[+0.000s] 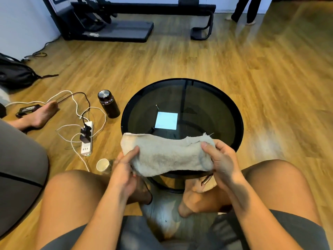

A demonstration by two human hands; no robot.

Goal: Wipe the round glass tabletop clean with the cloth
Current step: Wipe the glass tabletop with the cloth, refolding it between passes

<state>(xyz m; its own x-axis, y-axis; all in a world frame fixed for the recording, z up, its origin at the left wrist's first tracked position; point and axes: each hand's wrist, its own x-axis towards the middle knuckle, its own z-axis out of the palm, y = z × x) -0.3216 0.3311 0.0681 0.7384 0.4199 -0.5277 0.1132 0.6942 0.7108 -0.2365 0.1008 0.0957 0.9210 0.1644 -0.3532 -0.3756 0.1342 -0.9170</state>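
Bare glass spans the table point(207, 105) beyond the cloth point(167, 156) held over its near edge; a flask point(109, 104), power strip point(87, 139) and paper cup point(103, 165) crowd the floor point(270, 69) to its left.

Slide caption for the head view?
Left hand and right hand hold the cloth at the round glass tabletop near edge.

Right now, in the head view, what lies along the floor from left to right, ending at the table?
From the left: black bag → power strip → black flask → round glass table.
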